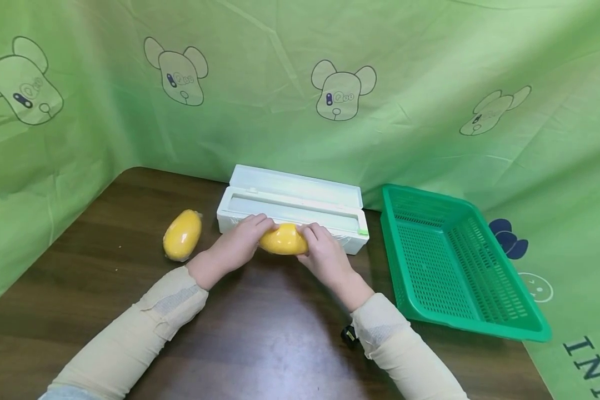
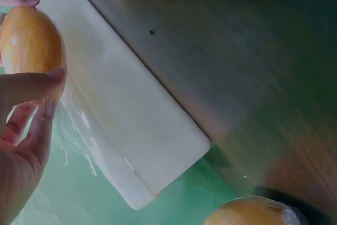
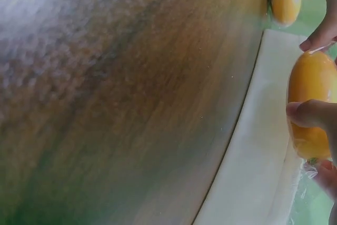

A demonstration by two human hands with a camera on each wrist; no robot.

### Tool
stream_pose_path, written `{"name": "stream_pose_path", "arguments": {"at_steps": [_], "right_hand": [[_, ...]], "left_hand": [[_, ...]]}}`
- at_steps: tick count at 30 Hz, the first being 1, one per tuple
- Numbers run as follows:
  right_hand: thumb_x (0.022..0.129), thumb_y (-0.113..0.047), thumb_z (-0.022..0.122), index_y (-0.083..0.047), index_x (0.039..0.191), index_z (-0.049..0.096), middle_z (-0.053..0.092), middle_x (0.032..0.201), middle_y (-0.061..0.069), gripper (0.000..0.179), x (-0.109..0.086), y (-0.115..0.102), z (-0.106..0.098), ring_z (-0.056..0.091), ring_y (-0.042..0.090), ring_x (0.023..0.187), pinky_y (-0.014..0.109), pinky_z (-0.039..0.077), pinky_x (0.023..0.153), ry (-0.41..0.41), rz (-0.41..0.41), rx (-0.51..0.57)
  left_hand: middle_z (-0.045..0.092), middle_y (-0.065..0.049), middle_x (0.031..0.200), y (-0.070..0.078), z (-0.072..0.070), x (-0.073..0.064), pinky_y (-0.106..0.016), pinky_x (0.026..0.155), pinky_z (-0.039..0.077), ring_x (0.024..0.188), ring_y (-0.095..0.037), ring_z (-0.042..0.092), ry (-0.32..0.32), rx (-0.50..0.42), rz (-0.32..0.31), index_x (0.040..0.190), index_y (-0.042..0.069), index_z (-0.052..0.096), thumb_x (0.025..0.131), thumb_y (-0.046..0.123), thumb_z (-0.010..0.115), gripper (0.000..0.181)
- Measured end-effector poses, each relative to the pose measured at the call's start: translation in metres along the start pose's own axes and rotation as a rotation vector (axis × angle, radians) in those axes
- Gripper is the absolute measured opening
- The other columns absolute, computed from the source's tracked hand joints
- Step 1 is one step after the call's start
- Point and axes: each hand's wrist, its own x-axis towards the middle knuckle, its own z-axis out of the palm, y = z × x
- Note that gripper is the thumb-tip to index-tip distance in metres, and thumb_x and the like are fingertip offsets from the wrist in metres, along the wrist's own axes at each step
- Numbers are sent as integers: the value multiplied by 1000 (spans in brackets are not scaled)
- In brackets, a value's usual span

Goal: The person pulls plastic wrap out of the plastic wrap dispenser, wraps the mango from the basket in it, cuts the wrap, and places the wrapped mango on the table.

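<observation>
One green printed sheet (image 1: 260, 133), bearing outlined animal heads, hangs behind and to both sides of the work area. Within it lies the brown wood-grain counter (image 1: 260, 350), which carries the items below.

A green plastic basket (image 1: 432, 261) with slotted walls sits at the right. Cream sleeves (image 1: 125, 333) cover both forearms. At the far edge, left of the basket, stands a white film dispenser (image 1: 295, 205), its long lid tilted up behind the body.

Left hand (image 1: 237, 244): thumb and fingers grip the left end of a yellow mango. Right hand (image 1: 327, 261): thumb and fingers grip the opposite end of the same fruit.

The held mango (image 1: 283, 240) is positioned at the front face of the dispenser, long axis sideways, clear film over its skin; whether it touches the dispenser cannot be determined. A second mango (image 1: 182, 235), also film-wrapped, lies on the counter to the left, apart from the dispenser.

Beside the right cuff is a small black object (image 1: 349, 336). Smallest noted: a light-green tab (image 1: 363, 232) at the dispenser's right end.
</observation>
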Motion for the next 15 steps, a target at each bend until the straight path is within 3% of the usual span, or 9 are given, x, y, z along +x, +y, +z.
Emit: {"name": "stream_pose_path", "arguments": {"at_steps": [15], "right_hand": [[68,-7,94,3,117,65,66,105,14,57,-3,2,0,68,31,92,42,58,80,-67,59,36]], "left_hand": [[67,-12,109,-5,6,0,-43,92,53,102,-29,64,-8,-54,-8,114,0,64,88,-19,60,33]]}}
